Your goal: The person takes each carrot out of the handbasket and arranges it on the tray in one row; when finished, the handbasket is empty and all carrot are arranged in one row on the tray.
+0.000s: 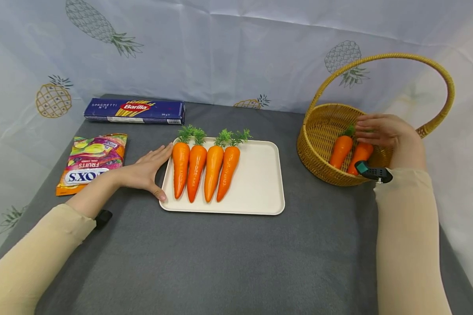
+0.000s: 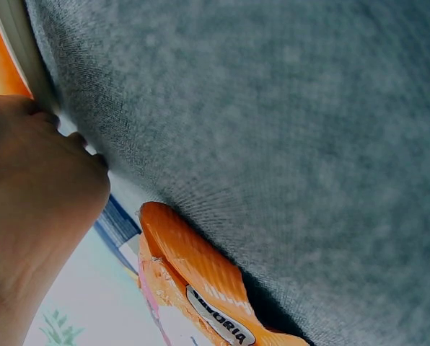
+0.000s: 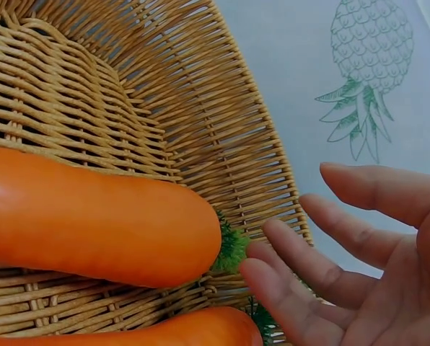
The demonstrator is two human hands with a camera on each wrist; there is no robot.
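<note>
Several orange carrots (image 1: 197, 170) with green tops lie side by side on the left half of a cream tray (image 1: 260, 179). My left hand (image 1: 146, 170) rests along the tray's left edge, fingers stretched toward its far corner and thumb at the near corner. Over the wicker basket (image 1: 317, 153), my right hand (image 1: 390, 131) hovers with fingers loosely extended and nothing in its grasp. Inside the basket lie two carrots, one orange carrot (image 3: 107, 216) and a second carrot (image 3: 186, 330), their green tops near my right fingertips. The hand partly covers the second carrot in the head view.
A blue spaghetti box (image 1: 134, 111) lies at the back left, with a Fox's Fruits candy bag (image 1: 96, 159) in front of it, beside my left forearm. The basket's tall handle (image 1: 394, 56) arches above my right hand. A pineapple-print curtain (image 1: 236, 52) hangs behind the grey tabletop (image 1: 228, 258).
</note>
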